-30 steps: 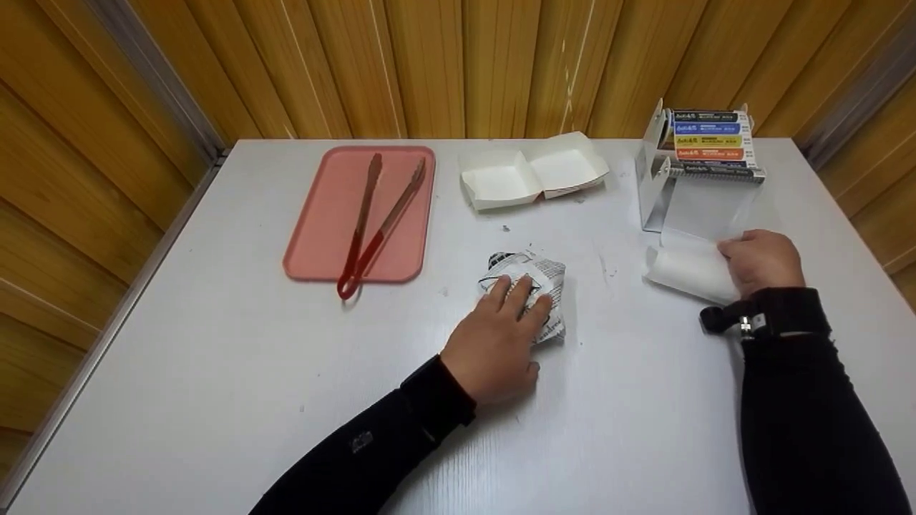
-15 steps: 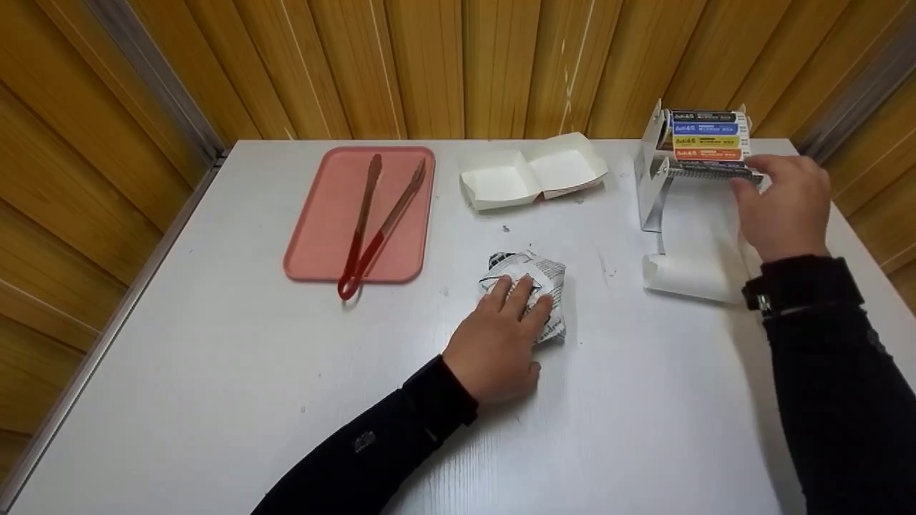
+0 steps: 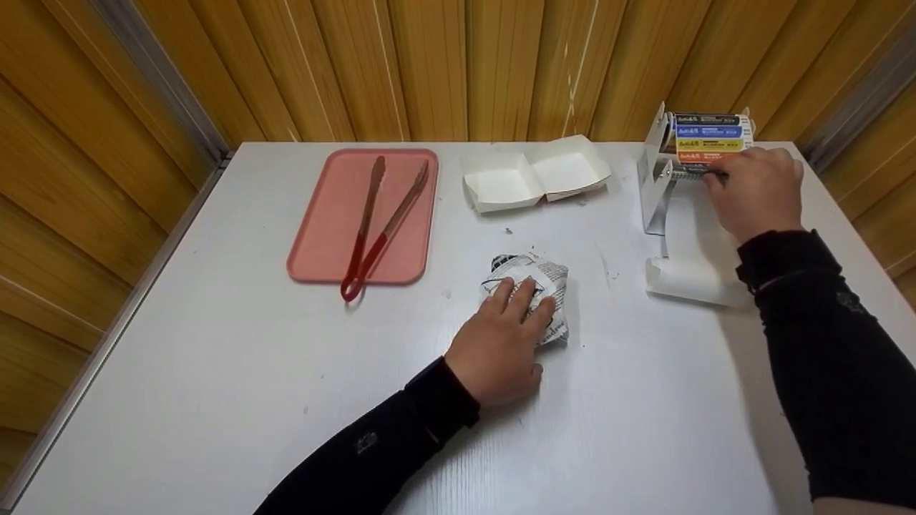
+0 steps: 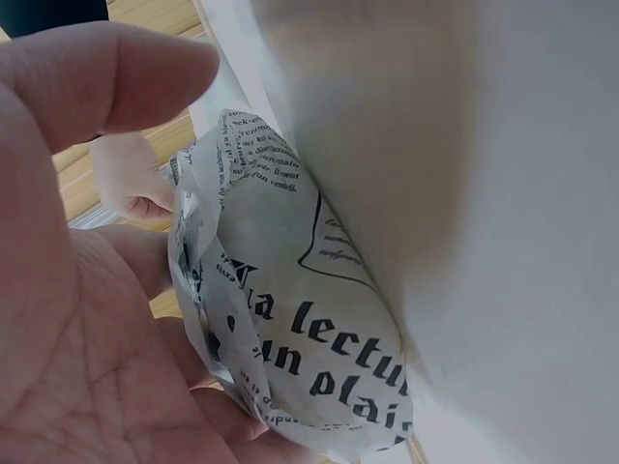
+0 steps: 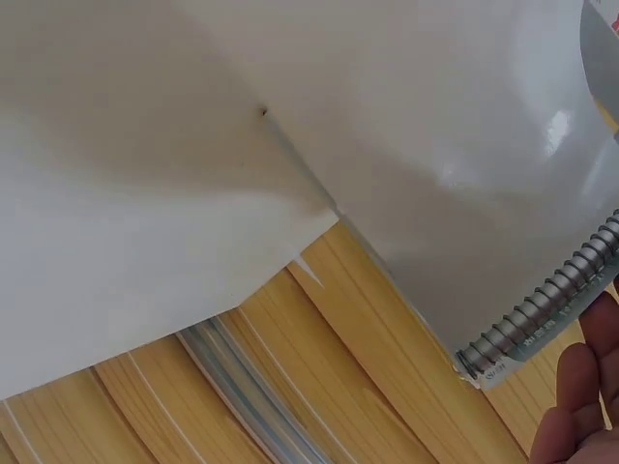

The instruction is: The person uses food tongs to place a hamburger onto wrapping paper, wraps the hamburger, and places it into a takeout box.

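On a crumpled, newsprint-paper-wrapped bundle [image 3: 557, 286] in the middle of the table, my left hand [image 3: 497, 350] rests with its fingers spread. The left wrist view shows my thumb raised off the printed wrapping [image 4: 290, 251]. At the right, a white sticker dispenser [image 3: 651, 193] carries a strip of black, blue, yellow and orange stickers [image 3: 708, 132]. My right hand [image 3: 758, 189] pinches the dark sticker at the dispenser's front bar. In the right wrist view that sticker [image 5: 551, 324] lies along a coiled spring [image 5: 537, 302], with my fingers [image 5: 580, 387] behind it.
White backing paper [image 3: 690, 279] hangs from the bar and curls on the table. An open white paper box [image 3: 533, 175] stands at the back. Red-handled tongs [image 3: 368, 250] lie across a pink tray [image 3: 322, 214] at left. Wooden panels [image 3: 429, 64] rise behind the table.
My right hand let go of the backing paper, rose to the dispenser's front bar, then moved left along it to the dark sticker. My left hand has stayed on the bundle.
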A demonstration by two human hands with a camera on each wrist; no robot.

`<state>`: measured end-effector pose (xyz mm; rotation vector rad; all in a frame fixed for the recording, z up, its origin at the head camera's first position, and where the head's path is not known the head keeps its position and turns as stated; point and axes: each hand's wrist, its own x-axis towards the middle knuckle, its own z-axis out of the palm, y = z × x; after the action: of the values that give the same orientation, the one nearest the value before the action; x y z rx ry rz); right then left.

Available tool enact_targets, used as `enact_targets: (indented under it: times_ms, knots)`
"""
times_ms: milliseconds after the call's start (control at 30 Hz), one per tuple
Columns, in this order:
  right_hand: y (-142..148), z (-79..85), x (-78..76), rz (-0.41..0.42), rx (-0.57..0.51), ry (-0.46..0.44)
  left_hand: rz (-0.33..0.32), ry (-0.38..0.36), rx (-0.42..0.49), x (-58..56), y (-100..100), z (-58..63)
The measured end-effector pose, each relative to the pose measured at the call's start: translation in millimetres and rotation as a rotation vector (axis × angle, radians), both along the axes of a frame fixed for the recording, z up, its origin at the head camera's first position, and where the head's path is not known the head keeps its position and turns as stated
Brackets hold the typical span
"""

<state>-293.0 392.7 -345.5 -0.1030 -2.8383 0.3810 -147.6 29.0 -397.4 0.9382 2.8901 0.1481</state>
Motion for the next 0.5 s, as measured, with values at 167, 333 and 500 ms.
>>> enact_targets:
  times_ms: [167, 333, 500]
  knots:
    - [-1.2, 2.3, -1.7, -0.015, -0.009, -0.017, -0.003, 0.014, -0.001, -0.1, -0.4, -0.3]
    - [0.3, 1.6, -3.6, -0.061, -0.14, -0.037, -0.004, 0.025, -0.002, 0.1, -0.2, -1.4]
    - [4.5, 5.3, -2.8, -0.19, -0.368, -0.066, -0.001, 0.029, -0.003, 0.9, -0.1, -1.9]
